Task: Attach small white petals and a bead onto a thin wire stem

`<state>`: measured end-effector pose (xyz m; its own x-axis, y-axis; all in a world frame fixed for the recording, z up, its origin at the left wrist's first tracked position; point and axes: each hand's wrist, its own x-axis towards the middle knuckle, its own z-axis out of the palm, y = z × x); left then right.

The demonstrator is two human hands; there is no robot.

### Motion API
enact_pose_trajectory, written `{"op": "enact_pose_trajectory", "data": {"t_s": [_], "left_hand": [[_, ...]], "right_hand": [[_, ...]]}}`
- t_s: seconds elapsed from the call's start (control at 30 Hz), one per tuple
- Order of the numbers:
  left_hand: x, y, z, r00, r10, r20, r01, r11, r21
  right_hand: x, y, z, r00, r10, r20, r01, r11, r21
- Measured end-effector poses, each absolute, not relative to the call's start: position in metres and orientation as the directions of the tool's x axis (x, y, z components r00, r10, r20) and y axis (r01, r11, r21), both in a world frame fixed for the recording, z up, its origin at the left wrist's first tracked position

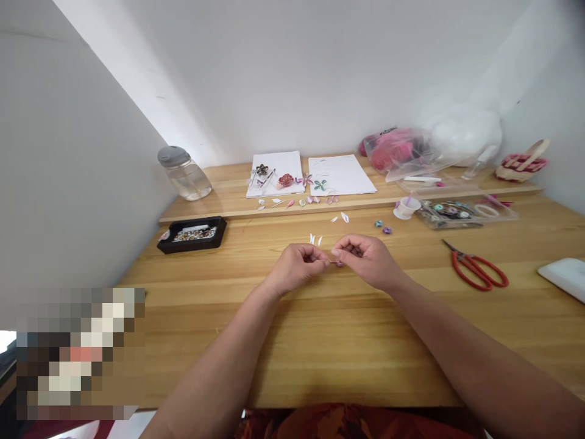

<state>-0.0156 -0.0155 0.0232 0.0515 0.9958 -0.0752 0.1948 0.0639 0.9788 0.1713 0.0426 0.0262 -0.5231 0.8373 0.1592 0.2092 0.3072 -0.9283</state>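
Observation:
My left hand pinches a thin stem of a small purple-pink piece just above the wooden table. My right hand is closed at the piece's other side, thumb and forefinger pressed together; what lies between those fingertips is too small to make out. Just beyond my hands lie narrow white slips, with a white petal shape farther back. A teal bead-like coil and a purple bead-like coil rest past my right hand.
Red-handled scissors lie at right, near a white spool and a clear box. A black tray and a water bottle stand left. Small petals line the raised shelf before paper sheets.

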Motion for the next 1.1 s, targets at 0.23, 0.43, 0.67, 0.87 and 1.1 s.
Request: {"op": "enact_pose_trajectory", "data": {"t_s": [0.23, 0.43, 0.67, 0.87, 1.1], "left_hand": [[-0.015, -0.016, 0.027, 0.082, 0.995, -0.057, 0.078, 0.051, 0.996], [-0.013, -0.01, 0.02, -0.104, 0.994, -0.012, -0.068, 0.004, 0.998], [-0.014, -0.006, 0.012, -0.218, 0.976, 0.011, -0.006, -0.013, 1.0], [-0.014, -0.008, 0.017, -0.17, 0.985, -0.004, 0.066, 0.016, 0.998], [-0.014, -0.013, 0.019, -0.072, 0.997, -0.028, 0.173, 0.04, 0.984]], "right_hand": [[0.17, 0.047, 0.022, -0.515, 0.856, 0.04, 0.169, 0.147, -0.975], [0.164, 0.043, 0.017, -0.542, 0.834, -0.105, 0.164, -0.017, -0.986], [0.163, 0.034, 0.02, -0.532, 0.844, 0.071, 0.218, 0.217, -0.951], [0.167, 0.031, 0.024, -0.497, 0.845, 0.198, 0.272, 0.369, -0.889], [0.171, 0.036, 0.028, -0.498, 0.831, 0.247, 0.245, 0.409, -0.879]]}}
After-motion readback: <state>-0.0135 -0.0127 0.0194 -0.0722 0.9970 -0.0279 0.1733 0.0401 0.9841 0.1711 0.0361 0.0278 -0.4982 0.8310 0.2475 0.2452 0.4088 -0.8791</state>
